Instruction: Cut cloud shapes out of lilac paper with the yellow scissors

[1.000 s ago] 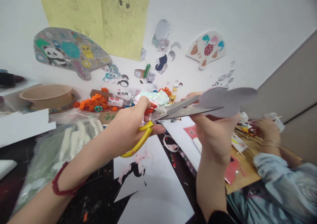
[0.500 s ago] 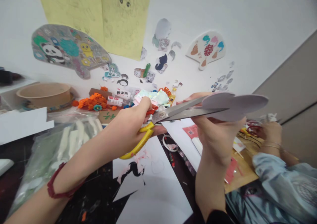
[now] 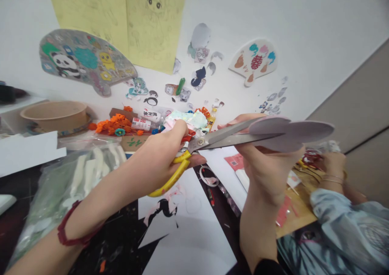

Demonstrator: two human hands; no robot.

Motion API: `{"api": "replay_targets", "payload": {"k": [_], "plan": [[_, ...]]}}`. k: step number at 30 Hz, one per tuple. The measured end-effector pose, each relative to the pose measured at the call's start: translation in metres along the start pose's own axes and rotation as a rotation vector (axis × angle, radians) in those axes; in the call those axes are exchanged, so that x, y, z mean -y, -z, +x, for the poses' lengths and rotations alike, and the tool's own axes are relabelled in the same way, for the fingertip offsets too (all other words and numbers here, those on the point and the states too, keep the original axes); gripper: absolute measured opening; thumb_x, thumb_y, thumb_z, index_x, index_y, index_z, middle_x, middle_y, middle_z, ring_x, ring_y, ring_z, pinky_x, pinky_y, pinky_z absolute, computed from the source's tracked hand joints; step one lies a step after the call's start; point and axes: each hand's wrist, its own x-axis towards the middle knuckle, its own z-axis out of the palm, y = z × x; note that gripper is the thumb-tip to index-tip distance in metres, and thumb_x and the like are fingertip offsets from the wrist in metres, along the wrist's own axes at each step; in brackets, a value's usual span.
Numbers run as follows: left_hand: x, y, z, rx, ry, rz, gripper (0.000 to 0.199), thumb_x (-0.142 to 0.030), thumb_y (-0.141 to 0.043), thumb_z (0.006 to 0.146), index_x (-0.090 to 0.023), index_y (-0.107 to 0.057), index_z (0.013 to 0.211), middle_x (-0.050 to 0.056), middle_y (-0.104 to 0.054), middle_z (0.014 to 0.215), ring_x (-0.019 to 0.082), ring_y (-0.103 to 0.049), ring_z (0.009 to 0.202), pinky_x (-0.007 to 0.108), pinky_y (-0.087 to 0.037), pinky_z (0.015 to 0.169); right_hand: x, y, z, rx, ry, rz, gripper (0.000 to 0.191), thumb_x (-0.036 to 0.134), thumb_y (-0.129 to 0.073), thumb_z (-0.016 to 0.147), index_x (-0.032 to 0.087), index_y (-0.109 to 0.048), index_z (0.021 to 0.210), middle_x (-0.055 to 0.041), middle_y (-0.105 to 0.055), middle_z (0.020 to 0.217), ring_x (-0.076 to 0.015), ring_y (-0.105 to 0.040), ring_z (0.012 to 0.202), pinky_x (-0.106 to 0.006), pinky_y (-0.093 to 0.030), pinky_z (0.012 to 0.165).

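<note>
Big plastic bag (image 3: pixel 60 190) at eight, white sheet (image 3: pixel 188 242) at six. Left hand (image 3: pixel 161 157) gripping yellow-handled scissors (image 3: pixel 201 142) dead centre, right hand (image 3: pixel 267 169) holding grey paper (image 3: pixel 304 133) at three; angle's poor, can't really tell if they're biting. Little white ring (image 3: pixel 201 178) at five.

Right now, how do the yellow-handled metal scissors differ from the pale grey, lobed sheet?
The yellow-handled metal scissors have straight, pointed blades; the pale grey, lobed sheet has rounded edges. The scissors are in the left hand, the sheet in the right hand. Both are held above the dark table.
</note>
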Motion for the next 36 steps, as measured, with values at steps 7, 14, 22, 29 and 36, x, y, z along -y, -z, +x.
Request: {"api": "replay_targets", "payload": {"k": [7, 14, 22, 29, 36], "plan": [[-0.001, 0.002, -0.002, 0.037, 0.035, -0.006, 0.038, -0.050, -0.052, 0.097, -0.026, -0.026, 0.086, -0.003, -0.054, 0.072, 0.016, -0.046, 0.057, 0.026, -0.033, 0.053, -0.003, 0.000, 0.000, 0.022, 0.047, -0.004, 0.023, 0.015, -0.082, 0.075, 0.031, -0.075, 0.090, 0.0008, -0.075, 0.091, -0.0227, -0.075, 0.083, -0.044, -0.064, 0.077], [-0.002, 0.003, -0.001, 0.033, 0.022, 0.021, 0.038, -0.053, -0.050, 0.098, -0.025, -0.026, 0.086, -0.002, -0.055, 0.072, 0.015, -0.046, 0.057, 0.026, -0.032, 0.053, -0.001, 0.001, 0.000, 0.034, 0.054, -0.027, 0.023, 0.015, -0.082, 0.077, 0.032, -0.075, 0.091, 0.0008, -0.075, 0.092, -0.0217, -0.075, 0.083, -0.043, -0.066, 0.077], [-0.001, 0.002, -0.002, 0.031, 0.025, 0.050, 0.036, -0.051, -0.049, 0.098, -0.025, -0.028, 0.087, -0.002, -0.055, 0.070, 0.016, -0.048, 0.056, 0.026, -0.032, 0.052, 0.003, -0.002, 0.001, 0.000, 0.046, -0.029, 0.022, 0.010, -0.081, 0.075, 0.027, -0.076, 0.087, 0.0002, -0.075, 0.090, -0.0219, -0.074, 0.081, -0.044, -0.065, 0.076], [-0.002, 0.003, -0.001, 0.027, 0.019, 0.051, 0.034, -0.046, -0.050, 0.098, -0.026, -0.025, 0.086, -0.003, -0.053, 0.069, 0.015, -0.047, 0.054, 0.025, -0.031, 0.051, 0.004, -0.003, 0.000, 0.002, 0.051, -0.015, 0.022, 0.008, -0.080, 0.075, 0.026, -0.077, 0.088, -0.0004, -0.074, 0.089, -0.0222, -0.074, 0.080, -0.044, -0.064, 0.075], [-0.003, 0.002, -0.001, 0.027, 0.029, 0.091, 0.033, -0.046, -0.048, 0.098, -0.026, -0.024, 0.087, -0.003, -0.053, 0.067, 0.018, -0.050, 0.053, 0.025, -0.031, 0.051, 0.007, 0.002, 0.001, 0.039, 0.043, -0.049, 0.021, 0.011, -0.081, 0.076, 0.028, -0.077, 0.089, 0.0000, -0.076, 0.091, -0.0214, -0.075, 0.082, -0.041, -0.064, 0.073]]}}
